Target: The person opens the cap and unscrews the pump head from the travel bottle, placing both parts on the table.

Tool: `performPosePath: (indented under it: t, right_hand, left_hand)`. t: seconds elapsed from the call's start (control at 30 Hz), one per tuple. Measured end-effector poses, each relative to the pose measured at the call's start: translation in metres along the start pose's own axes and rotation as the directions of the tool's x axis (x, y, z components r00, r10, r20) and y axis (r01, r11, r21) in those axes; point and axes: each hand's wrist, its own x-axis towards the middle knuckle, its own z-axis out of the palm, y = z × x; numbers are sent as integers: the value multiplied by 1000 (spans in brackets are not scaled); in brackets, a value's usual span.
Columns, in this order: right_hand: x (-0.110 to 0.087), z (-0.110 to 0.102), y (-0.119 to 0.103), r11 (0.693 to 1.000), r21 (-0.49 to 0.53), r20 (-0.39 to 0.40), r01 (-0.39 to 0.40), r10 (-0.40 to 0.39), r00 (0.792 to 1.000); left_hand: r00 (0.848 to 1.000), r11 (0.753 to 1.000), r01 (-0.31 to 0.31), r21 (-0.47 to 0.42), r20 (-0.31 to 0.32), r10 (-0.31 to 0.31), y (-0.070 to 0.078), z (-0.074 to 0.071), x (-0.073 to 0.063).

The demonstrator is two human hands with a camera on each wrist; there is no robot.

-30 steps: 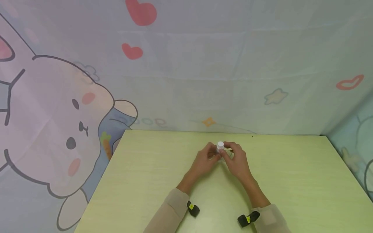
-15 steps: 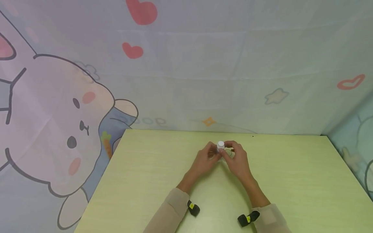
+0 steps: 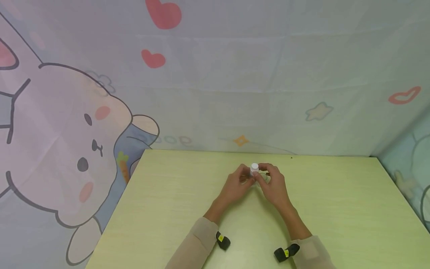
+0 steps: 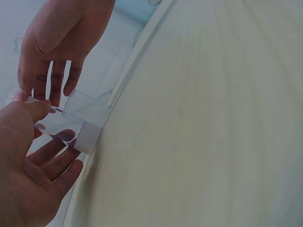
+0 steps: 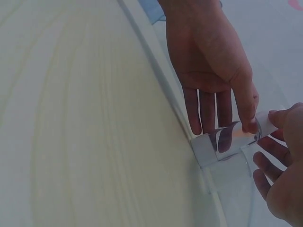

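A small clear bottle (image 5: 236, 139) with a white cap (image 3: 254, 166) and a white lower part stands upright between my hands near the table's back edge. My left hand (image 3: 236, 185) holds its body; several fingers show through the clear wall in the right wrist view. My right hand (image 3: 274, 186) pinches the bottle near its cap with thumb and index finger, the other fingers loosely extended. A clear cup-like piece (image 4: 85, 106) stands beside the bottle, its round rim under my right hand. I cannot tell whether a finger touches it.
The pale yellow-green table (image 3: 188, 194) ends at a printed cloth backdrop (image 3: 235, 112) just behind the hands. A tiny dark speck (image 3: 291, 157) lies near the back edge. Dark wrist cameras (image 3: 223, 241) hang at both sleeves.
Almost nothing differs. The right hand's fingers shift very slightly around the bottle's top; the bottle and left hand keep their place.
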Motion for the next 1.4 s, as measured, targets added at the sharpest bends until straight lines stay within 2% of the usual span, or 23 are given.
performPosePath:
  t: [0.5,0.83,1.4]
  right_hand:
    - [0,1,2,1000,-2,-1,9,-9,1000]
    - [0,1,1,1000,8,0,-14,14,1000]
    - [-1,3,2,1000,-1,-5,22,-22,1000]
  left_hand:
    - [1000,1000,-1,4,3,1,-1,0,0]
    - [1000,1000,-3,7,4,3,-3,0,0]
    - [1000,1000,6,9,-3,-6,0,1,-1]
